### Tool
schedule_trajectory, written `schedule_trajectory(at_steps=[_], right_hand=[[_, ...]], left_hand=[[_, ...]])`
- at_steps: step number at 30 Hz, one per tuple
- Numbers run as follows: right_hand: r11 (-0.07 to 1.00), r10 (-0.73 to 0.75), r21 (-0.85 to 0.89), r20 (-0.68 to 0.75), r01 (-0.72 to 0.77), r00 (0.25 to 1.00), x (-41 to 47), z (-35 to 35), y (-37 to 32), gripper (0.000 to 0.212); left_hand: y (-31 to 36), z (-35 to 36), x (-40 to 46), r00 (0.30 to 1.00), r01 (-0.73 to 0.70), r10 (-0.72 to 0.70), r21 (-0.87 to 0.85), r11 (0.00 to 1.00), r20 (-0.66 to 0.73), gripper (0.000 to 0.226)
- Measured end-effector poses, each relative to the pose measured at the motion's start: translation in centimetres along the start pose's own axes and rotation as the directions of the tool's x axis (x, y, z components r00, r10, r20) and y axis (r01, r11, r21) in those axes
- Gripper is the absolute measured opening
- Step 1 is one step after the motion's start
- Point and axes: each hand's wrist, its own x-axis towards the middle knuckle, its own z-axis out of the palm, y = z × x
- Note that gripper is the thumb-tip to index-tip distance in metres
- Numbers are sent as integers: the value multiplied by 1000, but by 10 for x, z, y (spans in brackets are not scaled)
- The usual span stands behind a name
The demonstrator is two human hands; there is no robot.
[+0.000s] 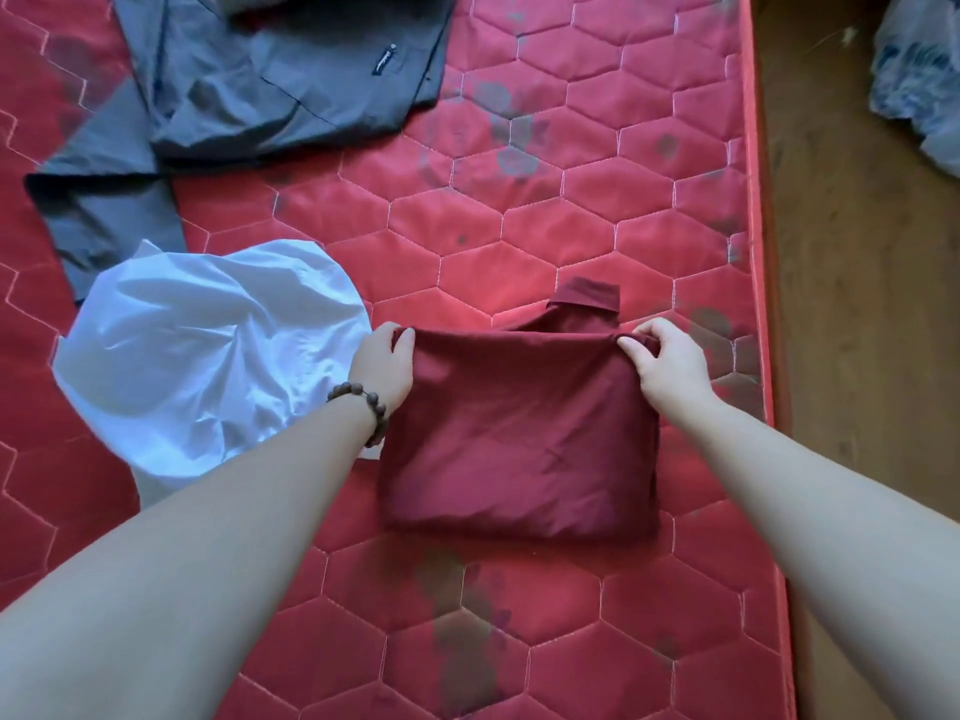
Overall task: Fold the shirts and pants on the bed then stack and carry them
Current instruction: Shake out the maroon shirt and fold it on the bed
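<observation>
The maroon shirt [519, 439] lies near the right edge of the red mattress [597, 200], folded into a square with its collar poking out beyond. The left hand [382, 368] and right hand [667, 363] each pinch a far corner of the top layer, probably to pull that last fold even. Just to the left sits a crumpled white shirt [208, 356] (unfolded), and further off a dark grey garment [249, 90], both apparently awaiting their turn

maroon shirt [519, 433] | white shirt [208, 356] | grey shirt [270, 80] | red hexagon-quilted mattress [597, 210]
</observation>
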Motion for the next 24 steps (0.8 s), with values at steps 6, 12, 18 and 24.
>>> schedule_trajectory(at_steps=[6,12,18,24], right_hand=[[998,60,21,-92,-58,994,19,31,-5,13],[956,-33,-293,-155,-14,987,29,55,-1,26],[966,-94,-258,-329,7,940,9,47,-10,31],[711,-597,-504,-66,490,799,-43,88,-25,36]], left_hand=[[-17,18,31,996,67,-62,60,996,-69,21],[-24,26,37,987,28,-18,56,998,-159,23],[-7,17,15,949,117,-38,236,965,-313,33],[5,54,-30,834,-472,551,550,689,27,45]])
